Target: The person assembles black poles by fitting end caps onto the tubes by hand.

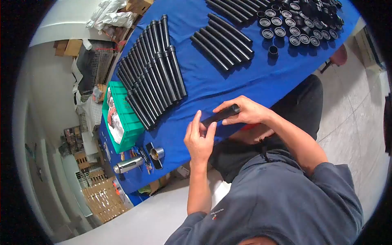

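Observation:
A short black plastic tube is held between my two hands over the near edge of the blue cloth, its open end pointing up and right. My right hand grips it near that open end, fingers along the far side and thumb on the near side. At the other end, my left hand closes its thumb and fingers round the tube, hiding that tip. Beyond my hands lie rows of black tubes with collars at the left and plain black tubes farther back.
Many round black caps and a lone black ring sit at the back right of the blue-covered table. A green crate stands at the left. Near it are a steel flask, a metal cup and small tools.

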`<move>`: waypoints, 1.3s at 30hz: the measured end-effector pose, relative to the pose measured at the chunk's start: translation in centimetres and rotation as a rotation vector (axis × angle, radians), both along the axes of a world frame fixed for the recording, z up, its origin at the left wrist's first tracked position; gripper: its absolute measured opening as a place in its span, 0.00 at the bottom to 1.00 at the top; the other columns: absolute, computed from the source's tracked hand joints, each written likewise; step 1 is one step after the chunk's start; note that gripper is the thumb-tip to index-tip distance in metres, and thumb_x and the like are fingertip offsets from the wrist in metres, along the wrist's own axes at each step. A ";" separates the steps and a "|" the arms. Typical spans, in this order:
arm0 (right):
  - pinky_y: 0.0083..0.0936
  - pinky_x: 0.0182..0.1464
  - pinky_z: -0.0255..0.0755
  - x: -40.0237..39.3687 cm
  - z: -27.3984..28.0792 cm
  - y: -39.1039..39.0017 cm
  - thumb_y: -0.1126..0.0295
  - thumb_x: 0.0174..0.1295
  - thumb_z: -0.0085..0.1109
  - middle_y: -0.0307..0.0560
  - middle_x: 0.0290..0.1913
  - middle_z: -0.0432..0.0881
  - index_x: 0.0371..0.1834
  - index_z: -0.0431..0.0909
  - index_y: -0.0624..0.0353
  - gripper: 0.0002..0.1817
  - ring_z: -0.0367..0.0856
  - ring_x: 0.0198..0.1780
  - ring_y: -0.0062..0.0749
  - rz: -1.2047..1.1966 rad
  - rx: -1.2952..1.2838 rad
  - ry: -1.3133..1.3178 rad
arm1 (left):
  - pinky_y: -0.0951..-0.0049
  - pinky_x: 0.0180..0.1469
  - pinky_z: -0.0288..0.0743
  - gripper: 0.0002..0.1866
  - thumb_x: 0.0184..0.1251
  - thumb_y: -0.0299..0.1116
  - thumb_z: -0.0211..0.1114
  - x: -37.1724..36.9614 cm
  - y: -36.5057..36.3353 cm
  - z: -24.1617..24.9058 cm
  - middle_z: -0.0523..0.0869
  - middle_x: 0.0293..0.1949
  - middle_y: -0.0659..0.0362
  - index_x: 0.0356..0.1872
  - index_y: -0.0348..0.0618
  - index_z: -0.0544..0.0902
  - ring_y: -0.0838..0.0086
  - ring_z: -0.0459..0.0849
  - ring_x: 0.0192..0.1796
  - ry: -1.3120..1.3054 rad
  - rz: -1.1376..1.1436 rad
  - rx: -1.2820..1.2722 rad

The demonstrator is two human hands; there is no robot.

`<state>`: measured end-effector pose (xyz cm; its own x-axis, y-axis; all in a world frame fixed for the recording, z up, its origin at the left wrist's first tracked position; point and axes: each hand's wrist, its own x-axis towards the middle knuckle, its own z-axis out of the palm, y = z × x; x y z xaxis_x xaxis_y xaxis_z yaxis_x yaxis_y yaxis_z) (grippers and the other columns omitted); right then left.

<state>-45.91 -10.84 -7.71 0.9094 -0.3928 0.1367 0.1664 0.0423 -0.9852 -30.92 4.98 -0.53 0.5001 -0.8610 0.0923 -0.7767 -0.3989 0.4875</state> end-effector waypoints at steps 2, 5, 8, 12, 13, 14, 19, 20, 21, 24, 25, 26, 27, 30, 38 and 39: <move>0.33 0.55 0.81 0.0 -0.1 0.0 0.71 0.58 0.74 0.51 0.52 0.89 0.63 0.82 0.57 0.27 0.89 0.51 0.35 -0.026 -0.022 -0.036 | 0.66 0.52 0.80 0.31 0.57 0.29 0.78 0.8 -0.4 -0.4 0.85 0.44 0.52 0.63 0.37 0.79 0.65 0.86 0.47 -0.184 -0.162 -0.065; 0.34 0.54 0.81 0.0 -0.4 0.2 0.71 0.58 0.73 0.52 0.52 0.90 0.64 0.81 0.56 0.28 0.89 0.49 0.37 -0.043 -0.045 -0.114 | 0.59 0.65 0.72 0.31 0.52 0.26 0.78 1.3 -0.1 -2.0 0.81 0.56 0.48 0.59 0.38 0.77 0.53 0.80 0.60 -0.113 -0.187 -0.035; 0.34 0.52 0.81 -0.4 -0.1 0.0 0.72 0.59 0.72 0.51 0.51 0.90 0.65 0.80 0.56 0.28 0.90 0.48 0.38 -0.007 -0.035 -0.085 | 0.58 0.64 0.73 0.27 0.52 0.25 0.77 1.6 0.0 -3.0 0.82 0.55 0.48 0.55 0.38 0.77 0.52 0.80 0.59 -0.067 -0.155 -0.052; 0.33 0.51 0.81 -0.8 0.8 -0.4 0.72 0.60 0.71 0.50 0.48 0.91 0.66 0.80 0.55 0.28 0.89 0.45 0.35 0.067 0.124 0.012 | 0.56 0.62 0.74 0.26 0.54 0.25 0.76 1.7 -0.6 -2.2 0.81 0.54 0.47 0.54 0.38 0.76 0.50 0.80 0.58 -0.097 -0.188 -0.072; 0.33 0.51 0.81 -0.8 0.9 -0.4 0.71 0.60 0.70 0.49 0.46 0.91 0.66 0.80 0.55 0.28 0.89 0.44 0.34 0.090 0.176 0.042 | 0.56 0.62 0.74 0.26 0.54 0.24 0.75 1.6 -0.7 -2.0 0.82 0.54 0.47 0.54 0.38 0.76 0.50 0.80 0.58 -0.112 -0.200 -0.075; 0.33 0.51 0.81 -0.7 0.9 -0.4 0.70 0.60 0.71 0.49 0.45 0.91 0.67 0.80 0.55 0.28 0.89 0.43 0.33 0.081 0.163 0.043 | 0.56 0.61 0.74 0.25 0.54 0.24 0.75 1.6 -0.9 -2.1 0.82 0.54 0.47 0.54 0.38 0.76 0.50 0.80 0.58 -0.113 -0.203 -0.075; 0.32 0.49 0.81 0.1 -0.8 0.3 0.66 0.59 0.74 0.48 0.41 0.91 0.66 0.80 0.58 0.30 0.87 0.39 0.31 -0.099 -0.056 -0.091 | 0.57 0.60 0.75 0.20 0.56 0.24 0.74 2.0 -1.3 -2.4 0.83 0.52 0.49 0.51 0.39 0.80 0.52 0.81 0.57 -0.113 -0.226 -0.076; 0.32 0.49 0.80 0.2 -1.2 0.3 0.65 0.58 0.75 0.48 0.41 0.90 0.65 0.80 0.58 0.30 0.87 0.41 0.31 -0.105 -0.038 -0.069 | 0.58 0.60 0.76 0.19 0.56 0.23 0.73 2.0 -1.5 -2.4 0.84 0.51 0.49 0.51 0.38 0.81 0.53 0.82 0.56 -0.116 -0.235 -0.086; 0.31 0.49 0.80 0.2 -1.1 0.3 0.63 0.58 0.76 0.48 0.42 0.90 0.64 0.80 0.59 0.30 0.87 0.43 0.31 -0.110 -0.022 -0.047 | 0.59 0.59 0.76 0.19 0.56 0.21 0.72 1.9 -1.6 -2.4 0.84 0.50 0.50 0.50 0.38 0.82 0.54 0.83 0.55 -0.120 -0.243 -0.098; 0.32 0.50 0.80 0.2 -1.1 0.1 0.60 0.56 0.79 0.48 0.47 0.88 0.61 0.81 0.60 0.31 0.86 0.48 0.33 -0.167 -0.122 -0.071 | 0.62 0.58 0.78 0.18 0.58 0.20 0.71 1.5 -1.7 -2.4 0.86 0.48 0.50 0.51 0.38 0.84 0.57 0.85 0.52 -0.096 -0.250 -0.180; 0.32 0.51 0.80 0.4 -0.6 -0.1 0.59 0.55 0.79 0.48 0.49 0.87 0.61 0.81 0.60 0.31 0.85 0.50 0.34 -0.189 -0.180 -0.104 | 0.62 0.57 0.79 0.18 0.58 0.20 0.71 1.3 -1.9 -2.1 0.86 0.48 0.50 0.51 0.38 0.84 0.57 0.85 0.51 -0.092 -0.245 -0.217; 0.34 0.54 0.80 0.0 0.1 0.0 0.57 0.53 0.81 0.50 0.55 0.83 0.64 0.79 0.60 0.36 0.83 0.56 0.38 -0.092 0.065 -0.011 | 0.64 0.56 0.80 0.15 0.62 0.22 0.71 0.8 -1.9 -1.4 0.87 0.47 0.52 0.51 0.37 0.84 0.62 0.87 0.51 0.006 -0.174 -0.232; 0.36 0.57 0.80 0.5 -0.5 0.3 0.57 0.53 0.81 0.51 0.61 0.80 0.69 0.75 0.60 0.40 0.81 0.58 0.40 -0.145 0.005 -0.084 | 0.64 0.57 0.81 0.14 0.65 0.22 0.71 0.2 -1.9 -0.2 0.86 0.48 0.53 0.51 0.38 0.82 0.64 0.86 0.52 0.157 -0.077 -0.229; 0.34 0.57 0.79 0.6 -0.2 0.3 0.61 0.55 0.80 0.51 0.60 0.82 0.71 0.74 0.59 0.40 0.82 0.58 0.37 -0.140 -0.085 -0.142 | 0.59 0.58 0.83 0.15 0.66 0.20 0.70 -0.3 -2.0 0.7 0.85 0.51 0.52 0.51 0.42 0.80 0.62 0.87 0.53 0.998 0.058 -0.649; 0.27 0.50 0.79 0.2 -1.9 0.0 0.74 0.62 0.72 0.40 0.48 0.87 0.66 0.78 0.59 0.27 0.82 0.43 0.23 -0.002 0.085 0.020 | 0.60 0.53 0.85 0.14 0.71 0.45 0.70 0.3 0.1 -5.0 0.89 0.43 0.57 0.45 0.47 0.85 0.67 0.88 0.45 1.863 0.481 -0.547; 0.27 0.50 0.79 0.3 -1.5 0.4 0.75 0.62 0.71 0.40 0.48 0.87 0.67 0.77 0.59 0.27 0.83 0.44 0.22 -0.023 0.231 0.020 | 0.63 0.51 0.86 0.14 0.72 0.46 0.70 0.2 0.3 -5.4 0.90 0.42 0.58 0.45 0.46 0.85 0.69 0.88 0.44 1.962 0.493 -0.540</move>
